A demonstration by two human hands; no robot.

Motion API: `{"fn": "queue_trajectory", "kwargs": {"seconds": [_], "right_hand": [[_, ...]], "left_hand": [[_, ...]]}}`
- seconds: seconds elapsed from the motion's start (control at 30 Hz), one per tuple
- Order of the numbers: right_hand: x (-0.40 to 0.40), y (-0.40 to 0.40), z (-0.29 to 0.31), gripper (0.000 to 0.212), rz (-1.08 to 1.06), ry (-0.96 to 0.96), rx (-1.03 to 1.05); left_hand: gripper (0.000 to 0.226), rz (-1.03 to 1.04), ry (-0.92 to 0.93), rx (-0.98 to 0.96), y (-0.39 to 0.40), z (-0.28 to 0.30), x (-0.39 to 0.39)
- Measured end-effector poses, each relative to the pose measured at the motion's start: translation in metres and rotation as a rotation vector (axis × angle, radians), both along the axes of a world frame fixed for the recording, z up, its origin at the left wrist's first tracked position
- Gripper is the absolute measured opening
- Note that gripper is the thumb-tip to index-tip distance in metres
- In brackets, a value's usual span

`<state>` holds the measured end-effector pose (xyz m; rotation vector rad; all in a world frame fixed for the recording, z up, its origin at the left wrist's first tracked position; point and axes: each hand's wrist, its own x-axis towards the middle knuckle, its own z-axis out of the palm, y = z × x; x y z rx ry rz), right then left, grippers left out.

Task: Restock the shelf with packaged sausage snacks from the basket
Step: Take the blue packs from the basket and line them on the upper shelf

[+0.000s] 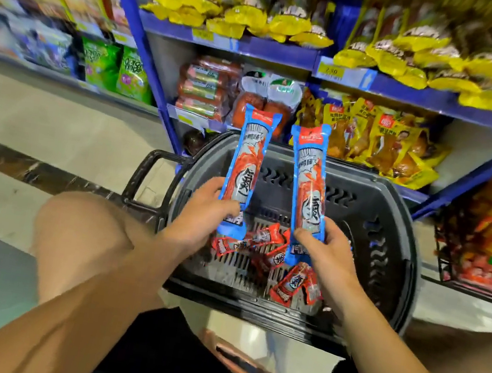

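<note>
1. While raised above the dark grey plastic basket (395, 218): two long blue-and-red sausage snack packs, left pack (245, 166), right pack (308, 190).
2. Left hand (201, 211) grip: pinching left pack's lower end.
3. Right hand (329, 252) grip: pinching right pack's lower end.
4. Smaller red packets (290, 283): on basket floor, before blue metal shelf (261, 48).

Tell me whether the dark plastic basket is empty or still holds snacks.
Not empty: several small red sausage packets lie on the slatted floor of the dark plastic basket, below the two long packs held above it.

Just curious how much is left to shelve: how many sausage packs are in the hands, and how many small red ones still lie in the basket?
Long packs in hands: 2
Small red packs in basket: about 5
Total: about 7
</note>
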<state>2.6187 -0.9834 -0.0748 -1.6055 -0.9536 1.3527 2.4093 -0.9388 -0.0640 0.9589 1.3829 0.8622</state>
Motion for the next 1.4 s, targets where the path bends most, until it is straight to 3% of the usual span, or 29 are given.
{"fn": "queue_trajectory", "kwargs": {"seconds": [0.17, 0.5, 0.63, 0.77, 0.97, 1.23, 1.4], "right_hand": [[-0.006, 0.017, 0.061, 0.024, 0.069, -0.170, 0.238], [-0.007, 0.052, 0.176, 0.032, 0.049, -0.249, 0.528], [-0.007, 0.071, 0.208, 0.035, 0.027, -0.257, 0.592], [-0.009, 0.095, 0.239, 0.039, 0.050, -0.250, 0.641], [-0.009, 0.128, 0.262, 0.038, 0.088, -0.147, 0.523], [-0.006, 0.152, 0.276, 0.039, 0.086, -0.146, 0.504], [-0.005, 0.162, 0.279, 0.037, 0.085, -0.156, 0.504]], "left_hand": [[0.042, 0.114, -0.057, 0.198, 0.004, 0.077, -0.019], [0.053, 0.092, -0.184, 0.464, 0.016, 0.195, -0.045], [0.032, 0.135, -0.199, 0.548, 0.033, 0.229, -0.047], [0.024, 0.238, -0.224, 0.556, 0.064, 0.260, -0.053], [0.003, 0.370, -0.282, 0.439, 0.106, 0.293, -0.049], [0.006, 0.387, -0.406, 0.349, 0.169, 0.311, -0.041], [0.019, 0.369, -0.347, 0.307, 0.189, 0.316, -0.039]]}}
